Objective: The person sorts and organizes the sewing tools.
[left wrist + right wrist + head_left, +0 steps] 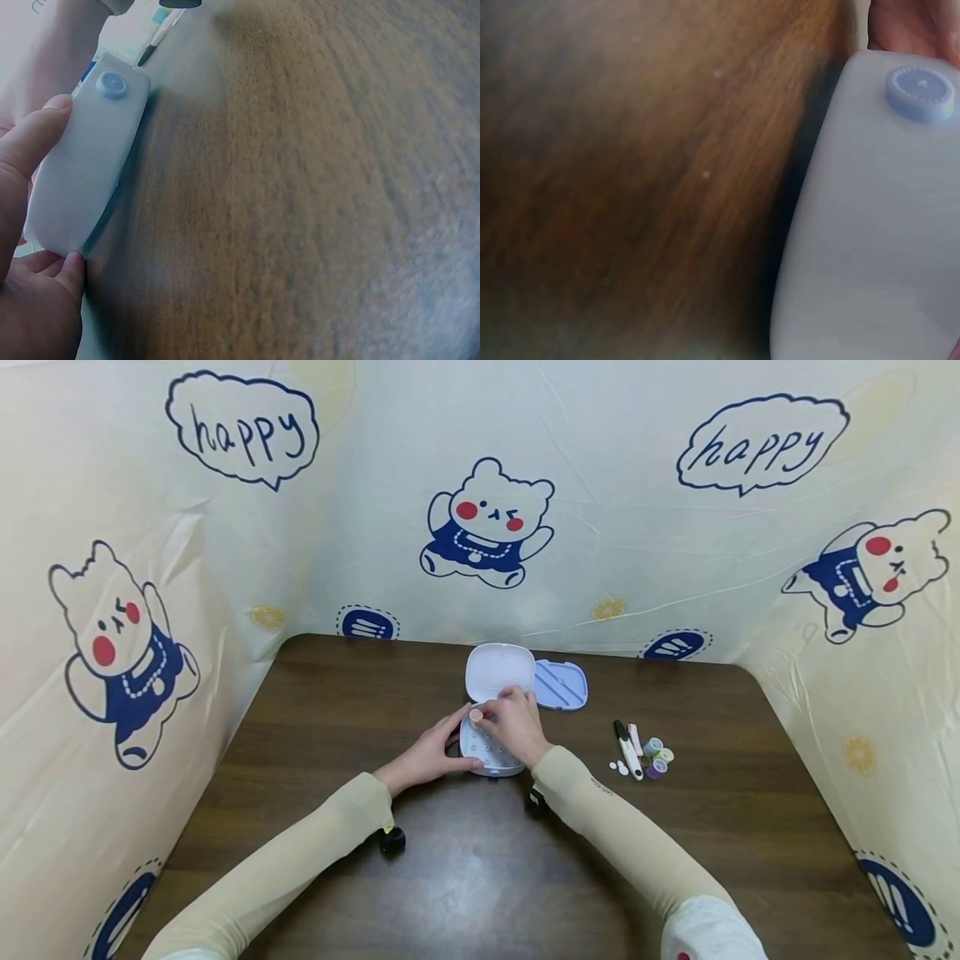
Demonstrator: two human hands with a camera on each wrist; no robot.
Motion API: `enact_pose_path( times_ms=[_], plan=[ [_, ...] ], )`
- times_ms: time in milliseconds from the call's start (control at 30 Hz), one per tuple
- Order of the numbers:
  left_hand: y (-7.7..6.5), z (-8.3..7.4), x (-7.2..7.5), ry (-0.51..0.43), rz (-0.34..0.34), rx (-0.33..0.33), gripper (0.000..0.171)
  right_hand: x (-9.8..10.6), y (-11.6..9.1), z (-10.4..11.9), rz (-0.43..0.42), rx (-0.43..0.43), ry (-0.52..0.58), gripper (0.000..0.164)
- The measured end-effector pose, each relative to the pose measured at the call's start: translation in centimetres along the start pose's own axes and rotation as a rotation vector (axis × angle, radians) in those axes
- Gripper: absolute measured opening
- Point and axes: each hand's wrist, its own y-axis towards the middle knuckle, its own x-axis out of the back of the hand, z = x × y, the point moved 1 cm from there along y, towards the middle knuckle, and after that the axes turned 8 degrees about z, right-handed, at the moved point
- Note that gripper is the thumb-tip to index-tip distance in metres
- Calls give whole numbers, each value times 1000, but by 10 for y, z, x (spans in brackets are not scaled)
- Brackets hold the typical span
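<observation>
A white plastic case [502, 771] lies on the table with its lid [500, 668] folded back behind it. Inside is a pale tray [487, 750] dotted with small pegs. My left hand [429, 757] holds the case along its left side, the thumb at the front wall and the fingers by the far left corner. Between thumb and fingers, my right hand [516, 725] pinches a small peach thread spool [476, 716] over the tray's far left part. A round blue button [112, 85] shows on the case's front wall in both wrist views.
Behind the right hand lies a blue slotted tray [561, 685]. Further right are several thread spools [657, 768], a white stick tool with a dark green end [628, 750], a pink stick [635, 739] and small white discs [622, 768]. Printed cloth [480, 610] walls the table.
</observation>
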Motion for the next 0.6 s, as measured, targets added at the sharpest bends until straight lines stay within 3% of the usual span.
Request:
enact_pose_path(
  times_ms=[600],
  plan=[
    [0,-2,0,4,2,12,104,-2,0,1,17,11,-35,22]
  ],
)
